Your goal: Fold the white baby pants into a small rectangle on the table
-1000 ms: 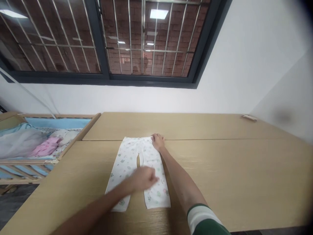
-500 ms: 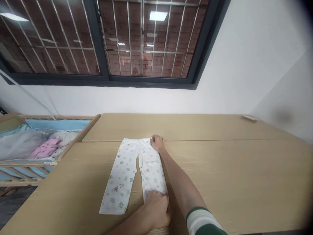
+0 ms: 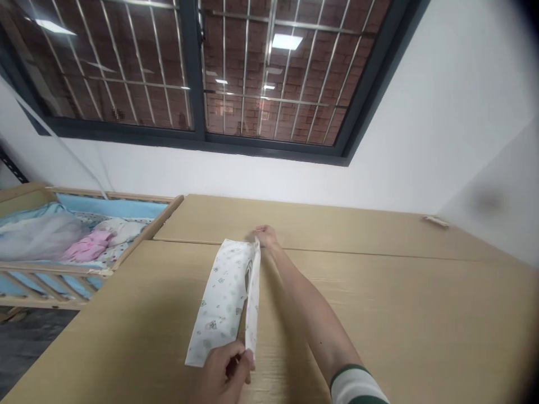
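A pair of small white baby trousers (image 3: 223,297) with a green print lies lengthwise on the light wooden table (image 3: 379,303). The right leg is lifted on edge and stands over the left leg. My left hand (image 3: 225,373) at the near end pinches the hem of that lifted leg. My right hand (image 3: 263,235) at the far end grips the waistband corner, its arm stretched along the right side of the trousers.
A wooden baby cot (image 3: 63,247) with blue lining, pink and white clothes and a grey net stands left of the table. A small wooden piece (image 3: 435,221) lies at the far right by the white wall. A barred window is above.
My left hand went from the middle of the trousers to the right leg's hem, took hold and raised it. The right leg now stands on edge, swinging over the left leg.
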`<action>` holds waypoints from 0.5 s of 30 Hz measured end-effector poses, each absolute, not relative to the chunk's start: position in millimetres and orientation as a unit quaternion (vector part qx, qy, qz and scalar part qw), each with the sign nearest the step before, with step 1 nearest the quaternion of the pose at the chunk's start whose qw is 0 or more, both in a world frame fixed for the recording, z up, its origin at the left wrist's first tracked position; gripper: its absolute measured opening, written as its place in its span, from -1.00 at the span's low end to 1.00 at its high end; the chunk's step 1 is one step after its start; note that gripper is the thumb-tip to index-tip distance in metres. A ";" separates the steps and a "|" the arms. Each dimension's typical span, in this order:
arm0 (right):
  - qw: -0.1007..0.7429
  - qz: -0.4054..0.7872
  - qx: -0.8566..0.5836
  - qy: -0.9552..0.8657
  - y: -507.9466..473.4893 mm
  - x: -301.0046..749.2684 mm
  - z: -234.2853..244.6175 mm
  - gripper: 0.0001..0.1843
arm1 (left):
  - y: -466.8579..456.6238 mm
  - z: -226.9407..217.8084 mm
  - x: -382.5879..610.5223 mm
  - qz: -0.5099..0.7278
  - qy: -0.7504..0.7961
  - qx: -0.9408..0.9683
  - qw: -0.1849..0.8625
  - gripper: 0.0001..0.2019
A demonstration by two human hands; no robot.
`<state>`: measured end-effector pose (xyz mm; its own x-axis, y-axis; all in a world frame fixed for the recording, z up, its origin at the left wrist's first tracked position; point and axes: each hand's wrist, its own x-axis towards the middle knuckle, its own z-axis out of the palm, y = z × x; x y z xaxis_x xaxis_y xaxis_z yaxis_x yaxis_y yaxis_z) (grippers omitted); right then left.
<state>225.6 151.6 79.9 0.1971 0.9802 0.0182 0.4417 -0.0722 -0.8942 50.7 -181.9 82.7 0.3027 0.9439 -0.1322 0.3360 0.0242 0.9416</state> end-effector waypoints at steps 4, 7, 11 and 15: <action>0.395 0.315 -0.663 -0.553 155.5 167.7 74.2 -0.75 | -191.5 67.2 10.9 0.328 0.588 0.630 0.388 -0.54; 0.376 0.289 -0.667 -0.575 155.9 131.6 65.8 -0.77 | -194.6 54.2 -12.0 0.288 0.639 0.643 0.308 -0.57; 0.343 0.258 -0.675 -0.601 154.1 103.0 57.5 -0.78 | -194.0 41.8 -30.1 0.186 0.684 0.666 0.234 -0.65; 0.317 0.241 -0.678 -0.618 149.5 94.5 56.7 -0.79 | -191.6 40.1 -32.0 0.101 0.721 0.660 0.184 -0.70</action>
<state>94.5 149.5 56.7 0.1198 0.9906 0.0664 0.6852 -0.0341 -0.7276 -32.0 -191.6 40.1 -0.0608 0.9894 -0.1319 0.9155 0.1079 0.3877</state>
